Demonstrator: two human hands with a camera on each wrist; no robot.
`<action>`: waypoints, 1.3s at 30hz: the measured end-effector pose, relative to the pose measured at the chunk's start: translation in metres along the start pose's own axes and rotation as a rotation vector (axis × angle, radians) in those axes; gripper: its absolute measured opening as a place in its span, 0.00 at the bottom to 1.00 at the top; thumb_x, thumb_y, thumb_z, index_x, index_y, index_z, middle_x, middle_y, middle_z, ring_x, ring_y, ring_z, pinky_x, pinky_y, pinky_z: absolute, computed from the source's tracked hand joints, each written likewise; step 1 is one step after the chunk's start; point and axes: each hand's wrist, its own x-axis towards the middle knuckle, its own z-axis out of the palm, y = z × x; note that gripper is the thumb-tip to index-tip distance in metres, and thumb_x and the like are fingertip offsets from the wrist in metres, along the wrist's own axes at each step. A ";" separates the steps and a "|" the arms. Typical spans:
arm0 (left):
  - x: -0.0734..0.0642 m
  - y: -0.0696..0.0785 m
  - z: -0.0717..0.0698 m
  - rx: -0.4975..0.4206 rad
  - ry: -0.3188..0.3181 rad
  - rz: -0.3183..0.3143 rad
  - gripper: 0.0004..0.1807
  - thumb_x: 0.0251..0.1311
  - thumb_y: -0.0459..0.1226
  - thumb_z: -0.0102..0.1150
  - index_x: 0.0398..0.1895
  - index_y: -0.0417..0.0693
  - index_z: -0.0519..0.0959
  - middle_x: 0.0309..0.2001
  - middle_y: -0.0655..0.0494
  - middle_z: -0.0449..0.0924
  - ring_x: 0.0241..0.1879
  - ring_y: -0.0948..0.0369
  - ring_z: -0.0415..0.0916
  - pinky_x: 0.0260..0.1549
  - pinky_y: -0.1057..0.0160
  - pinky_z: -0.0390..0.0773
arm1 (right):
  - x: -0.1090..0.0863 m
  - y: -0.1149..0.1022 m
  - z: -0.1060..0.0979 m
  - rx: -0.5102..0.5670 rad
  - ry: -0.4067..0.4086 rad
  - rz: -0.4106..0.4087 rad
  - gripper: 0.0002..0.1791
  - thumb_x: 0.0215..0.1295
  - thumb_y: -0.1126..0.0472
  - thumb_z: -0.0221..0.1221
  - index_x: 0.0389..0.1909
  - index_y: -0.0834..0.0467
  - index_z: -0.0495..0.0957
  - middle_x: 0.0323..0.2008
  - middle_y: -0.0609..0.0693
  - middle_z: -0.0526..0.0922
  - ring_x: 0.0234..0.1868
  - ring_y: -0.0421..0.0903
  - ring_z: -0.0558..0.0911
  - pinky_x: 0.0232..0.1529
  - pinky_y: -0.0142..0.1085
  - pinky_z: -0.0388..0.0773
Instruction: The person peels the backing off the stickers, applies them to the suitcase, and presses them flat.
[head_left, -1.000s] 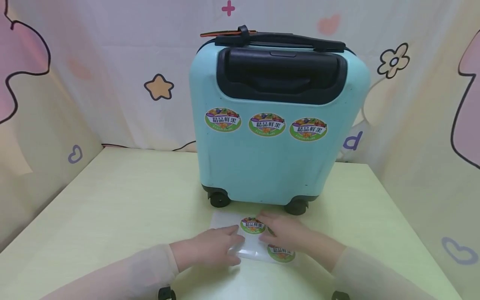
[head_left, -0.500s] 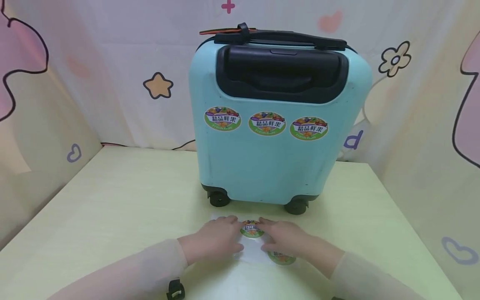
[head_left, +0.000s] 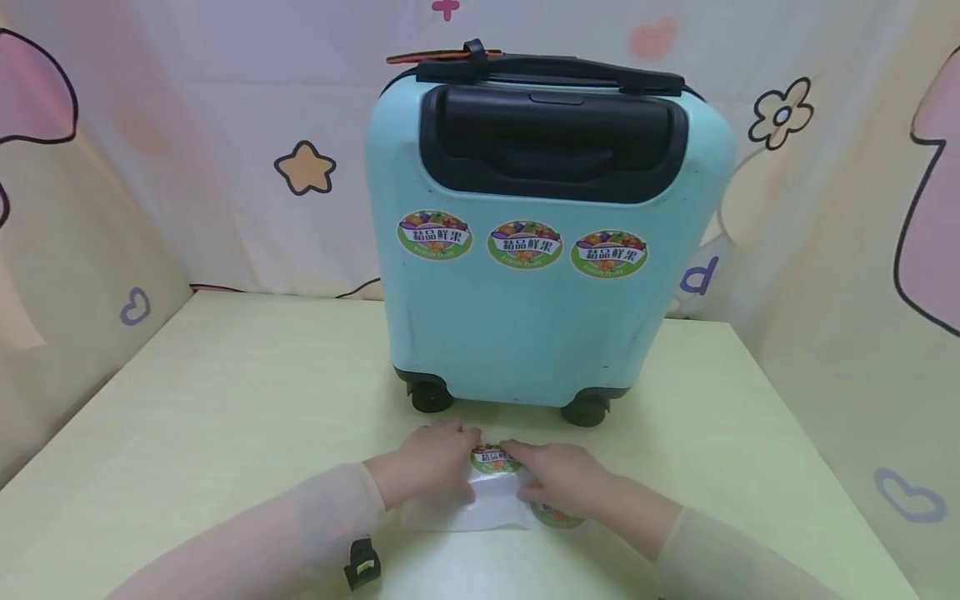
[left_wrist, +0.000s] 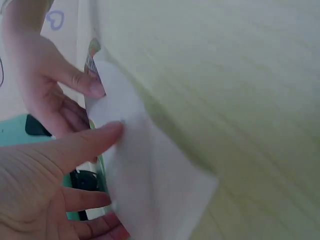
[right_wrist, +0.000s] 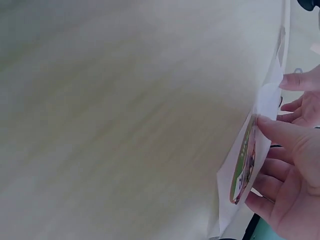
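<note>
A white sticker sheet [head_left: 495,504] with oval fruit stickers is held low over the table in front of the suitcase [head_left: 510,333]. My left hand [head_left: 435,458] pinches its left part, thumb on the near face and fingers behind. My right hand [head_left: 566,479] grips the right part the same way. Between the hands shows one sticker [head_left: 495,459], and below the right hand another sticker [head_left: 557,515]. In the left wrist view the white paper [left_wrist: 145,155] bends away from the thumb. The right wrist view shows a sticker [right_wrist: 243,165] beside my right thumb.
The light blue suitcase stands upright on its wheels [head_left: 431,397] at the back of the pale table [head_left: 285,375]. Three matching oval stickers, the middle one [head_left: 524,244] among them, sit in a row under its black handle panel [head_left: 555,142]. A patterned cloth [head_left: 247,192] hangs behind.
My left hand has moved up from the sheet's left edge and now grips it. The sheet's left part has bent, showing more white. My right hand stays on the right part.
</note>
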 end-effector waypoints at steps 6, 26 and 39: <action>0.006 -0.012 0.002 -0.211 -0.044 -0.015 0.24 0.43 0.49 0.70 0.40 0.42 0.80 0.33 0.57 0.77 0.35 0.59 0.72 0.38 0.61 0.73 | -0.001 -0.003 0.002 0.000 -0.026 -0.009 0.30 0.56 0.58 0.64 0.60 0.60 0.70 0.52 0.55 0.79 0.39 0.51 0.82 0.31 0.40 0.77; 0.001 -0.031 -0.013 -0.934 -0.090 -0.024 0.08 0.51 0.30 0.62 0.36 0.38 0.79 0.29 0.55 0.79 0.27 0.64 0.73 0.28 0.67 0.73 | 0.003 -0.016 -0.001 0.062 0.367 -0.074 0.13 0.51 0.54 0.67 0.35 0.54 0.79 0.38 0.45 0.76 0.38 0.41 0.77 0.37 0.34 0.75; 0.001 -0.023 -0.009 -1.067 -0.110 -0.015 0.08 0.52 0.29 0.63 0.36 0.35 0.77 0.28 0.55 0.79 0.28 0.63 0.74 0.29 0.66 0.75 | 0.008 -0.028 0.002 0.118 0.322 0.073 0.10 0.53 0.50 0.66 0.26 0.50 0.78 0.28 0.38 0.74 0.26 0.35 0.74 0.23 0.27 0.70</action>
